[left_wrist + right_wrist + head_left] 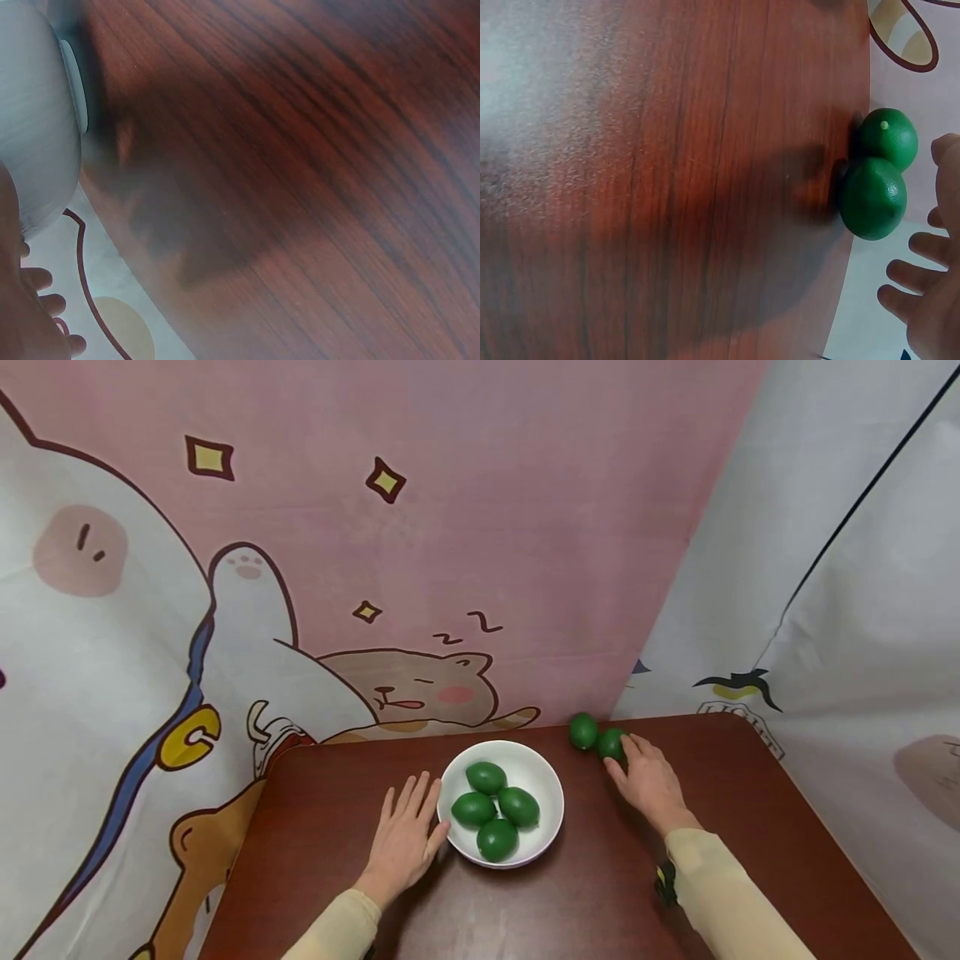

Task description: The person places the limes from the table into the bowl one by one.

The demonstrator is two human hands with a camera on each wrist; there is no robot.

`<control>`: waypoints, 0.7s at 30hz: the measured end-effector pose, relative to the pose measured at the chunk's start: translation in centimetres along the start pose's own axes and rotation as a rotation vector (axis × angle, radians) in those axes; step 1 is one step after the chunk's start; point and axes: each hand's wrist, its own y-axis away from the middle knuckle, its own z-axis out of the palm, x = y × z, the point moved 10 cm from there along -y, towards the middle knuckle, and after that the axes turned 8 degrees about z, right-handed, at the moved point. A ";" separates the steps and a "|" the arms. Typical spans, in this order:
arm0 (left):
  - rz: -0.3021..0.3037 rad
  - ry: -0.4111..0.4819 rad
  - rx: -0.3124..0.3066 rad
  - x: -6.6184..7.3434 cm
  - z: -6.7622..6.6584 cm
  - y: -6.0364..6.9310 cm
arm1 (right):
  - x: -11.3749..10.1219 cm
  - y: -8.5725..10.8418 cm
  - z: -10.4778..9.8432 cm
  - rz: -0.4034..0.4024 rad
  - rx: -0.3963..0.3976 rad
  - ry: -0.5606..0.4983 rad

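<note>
A white bowl (556, 803) stands on the table with several green limes (486, 777) in it. Beside its left rim my left hand (405, 837) is spread with straight fingers, the thumb at the bowl's edge; whether it touches cannot be told. In the left wrist view the bowl's outer side (37, 112) shows next to that hand (30, 300). Two more limes lie side by side at the table's far edge, a left one (582, 731) and a right one (611, 744). My right hand (651, 781) reaches over the right lime, fingers apart and not closed round it.
The dark red-brown wooden table (585, 902) ends at a cartoon-printed cloth backdrop (570, 568). More cloth (862, 652) hangs along the right side. A dark band (665, 882) sits at the right sleeve's cuff.
</note>
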 end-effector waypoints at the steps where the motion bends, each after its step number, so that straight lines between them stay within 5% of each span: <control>1: 0.002 0.002 0.005 0.0 -0.1 0.0 | 0.1 -0.1 0.0 0.005 -0.004 -0.002; 21: -0.015 0.010 -0.028 -0.1 0.1 -0.1 | 1.1 -1.6 1.0 0.092 -0.021 -0.083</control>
